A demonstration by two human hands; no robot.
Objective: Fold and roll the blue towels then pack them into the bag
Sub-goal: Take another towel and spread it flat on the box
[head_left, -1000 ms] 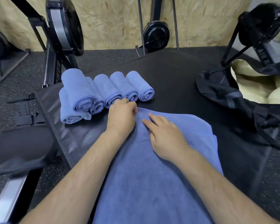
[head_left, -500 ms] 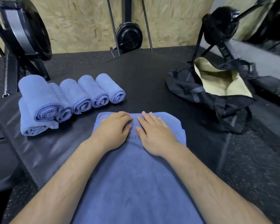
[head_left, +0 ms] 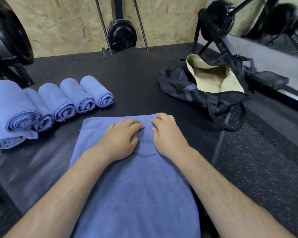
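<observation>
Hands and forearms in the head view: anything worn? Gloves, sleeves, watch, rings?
Nothing worn that shows. The left hand and right hand are bare: no gloves, no rings on the visible fingers. The left forearm and right forearm are bare down to the frame's bottom edge: no sleeves, watch or wristband.

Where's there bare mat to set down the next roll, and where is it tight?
The widest bare mat lies between the rolls and the bag, beyond the flat towel's far edge. A narrower strip runs between the flat towel and the bag. The left side is crowded: the rolls sit touching in a row, one stacked on top.
</observation>
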